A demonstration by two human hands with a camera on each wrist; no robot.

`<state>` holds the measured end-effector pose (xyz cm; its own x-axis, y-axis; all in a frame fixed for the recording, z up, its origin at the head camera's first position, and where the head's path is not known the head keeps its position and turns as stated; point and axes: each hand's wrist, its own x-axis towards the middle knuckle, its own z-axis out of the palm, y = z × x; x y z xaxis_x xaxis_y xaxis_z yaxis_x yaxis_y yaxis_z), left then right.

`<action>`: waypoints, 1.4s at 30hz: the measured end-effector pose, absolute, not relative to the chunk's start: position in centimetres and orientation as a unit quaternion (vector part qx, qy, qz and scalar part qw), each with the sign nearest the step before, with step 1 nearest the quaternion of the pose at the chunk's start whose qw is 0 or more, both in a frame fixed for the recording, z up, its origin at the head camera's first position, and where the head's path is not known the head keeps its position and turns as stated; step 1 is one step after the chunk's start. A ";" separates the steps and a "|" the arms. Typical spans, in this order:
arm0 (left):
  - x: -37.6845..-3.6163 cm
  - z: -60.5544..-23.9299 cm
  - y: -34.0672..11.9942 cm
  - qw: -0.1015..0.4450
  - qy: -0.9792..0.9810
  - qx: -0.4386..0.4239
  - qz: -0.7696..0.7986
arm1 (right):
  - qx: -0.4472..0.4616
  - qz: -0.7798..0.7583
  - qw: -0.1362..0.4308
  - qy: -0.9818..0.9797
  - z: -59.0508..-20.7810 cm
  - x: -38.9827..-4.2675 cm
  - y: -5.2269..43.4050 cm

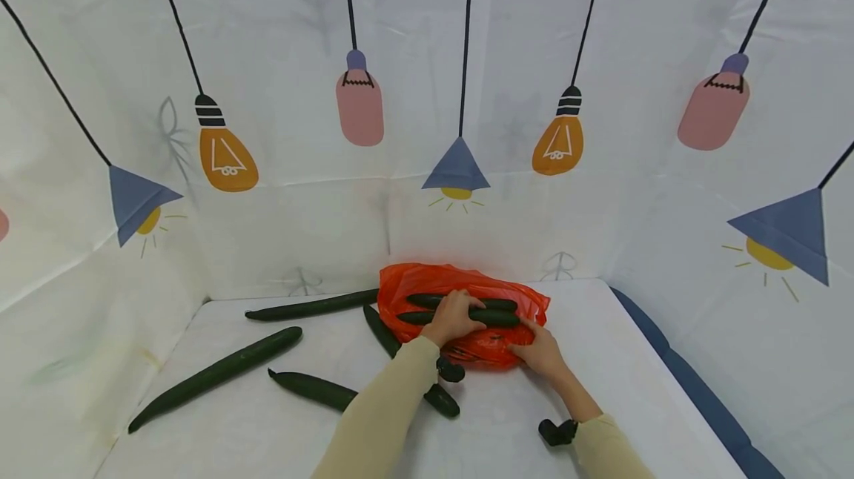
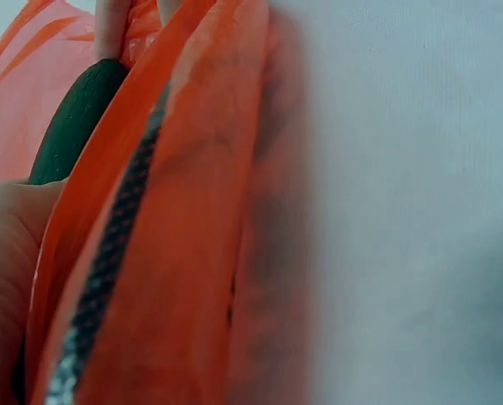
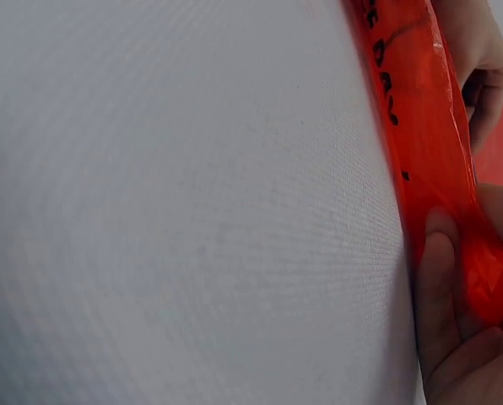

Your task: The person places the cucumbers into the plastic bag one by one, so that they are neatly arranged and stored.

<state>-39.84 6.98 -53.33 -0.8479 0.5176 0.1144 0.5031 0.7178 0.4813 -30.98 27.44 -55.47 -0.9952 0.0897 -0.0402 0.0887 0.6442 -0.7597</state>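
Note:
A red plastic bag [image 1: 460, 276] lies on the white table with two long green cucumbers on its open film. My left hand [image 1: 455, 317] reaches over the bag, its fingers curled over the front cucumber [image 1: 502, 318]. The back cucumber [image 1: 495, 305] lies just behind, parallel to it. At the bag's right side, my right hand [image 1: 542, 353] grips the film between thumb and fingers, close to the front cucumber's right end. The left wrist view shows the bag's red film [image 2: 192, 253] covering part of a cucumber [image 2: 76, 122]. Black print marks the bag in the right wrist view.
Left of the bag lie several more cucumbers: a long one [image 1: 216, 377], one at the back [image 1: 313, 307], one [image 1: 313, 388] partly behind my left sleeve, and one [image 1: 442, 400] passing under my left forearm. White cloth walls [image 1: 293, 227] with printed lamps enclose the table [image 1: 494, 427].

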 end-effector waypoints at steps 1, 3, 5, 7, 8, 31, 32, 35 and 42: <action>-39.9 -53.3 6.9 0.014 0.925 0.279 0.259 | -0.049 0.417 0.001 -0.908 -55.4 -31.0 27.5; -40.0 -53.1 6.8 0.020 0.920 0.286 0.267 | -0.051 0.416 0.001 -0.908 -55.3 -30.9 27.5; -40.2 -53.0 6.7 0.027 0.915 0.289 0.280 | -0.050 0.417 0.003 -0.908 -55.2 -31.0 27.5; -40.2 -52.8 6.4 0.033 0.910 0.289 0.294 | -0.053 0.426 0.001 -0.903 -55.2 -31.0 27.5; -40.1 -52.7 6.3 0.036 0.908 0.289 0.301 | -0.051 0.425 0.001 -0.904 -55.1 -31.0 27.5; -37.8 -49.0 2.3 0.003 0.903 0.312 0.295 | -0.055 0.450 -0.016 -0.891 -55.1 -30.9 27.4; -37.7 -49.0 2.2 -0.001 0.903 0.316 0.291 | -0.053 0.447 -0.014 -0.893 -55.1 -30.9 27.4; -37.3 -48.9 1.7 -0.010 0.900 0.334 0.279 | -0.055 0.448 -0.014 -0.892 -55.0 -30.8 27.4; -35.4 -48.1 -0.5 -0.007 0.892 0.359 0.274 | -0.047 0.453 -0.016 -0.890 -55.3 -30.8 27.2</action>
<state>-35.36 -0.46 -48.11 -0.7419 0.6370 0.2094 0.6447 0.5918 0.4839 -30.80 27.24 -55.28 -0.9950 0.0695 -0.0713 0.0986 0.5849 -0.8051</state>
